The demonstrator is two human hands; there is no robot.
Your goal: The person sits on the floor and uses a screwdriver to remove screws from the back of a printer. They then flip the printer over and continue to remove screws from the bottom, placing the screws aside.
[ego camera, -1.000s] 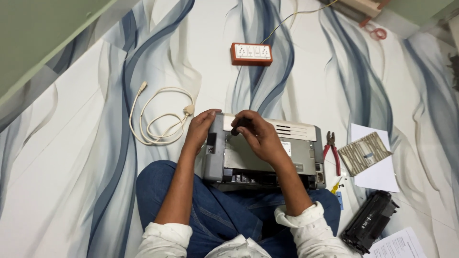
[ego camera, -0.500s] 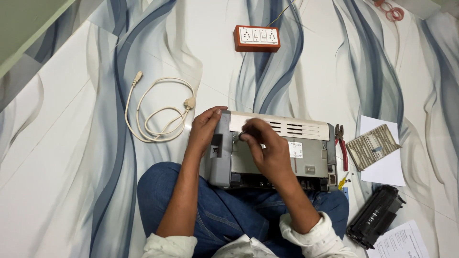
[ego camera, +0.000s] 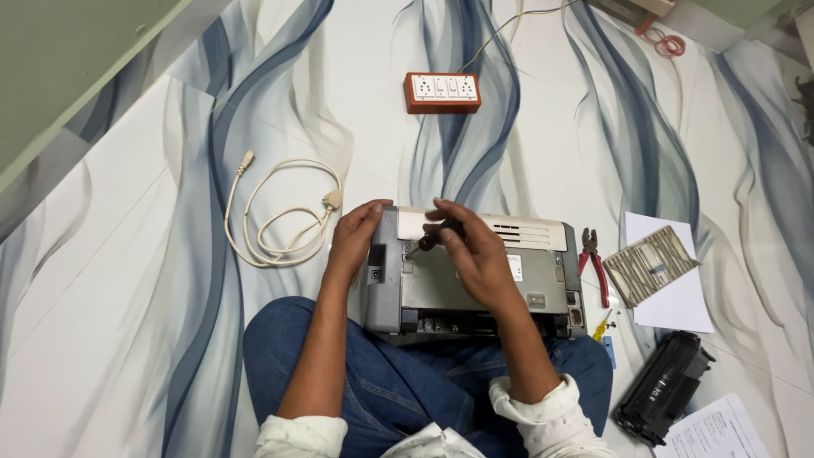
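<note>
A grey and cream printer point(ego camera: 543, 271) rests on its side against my crossed legs in blue jeans, its back panel facing up. My left hand point(ego camera: 356, 239) grips the printer's left end and steadies it. My right hand point(ego camera: 473, 253) lies over the middle of the panel with its fingers closed on a dark-handled screwdriver point(ego camera: 426, 241), whose tip points down-left at the panel's upper left area.
A coiled cream cable point(ego camera: 280, 222) lies left of the printer. An orange socket board point(ego camera: 442, 92) sits further ahead. To the right are red-handled pliers point(ego camera: 595, 263), a ribbed part on white paper point(ego camera: 651, 265), a small yellow screwdriver point(ego camera: 601, 325) and a black toner cartridge point(ego camera: 666, 388).
The view has shifted slightly. My right hand has drawn back toward the middle of the panel with the screwdriver; my left hand stays on the printer's left end.
</note>
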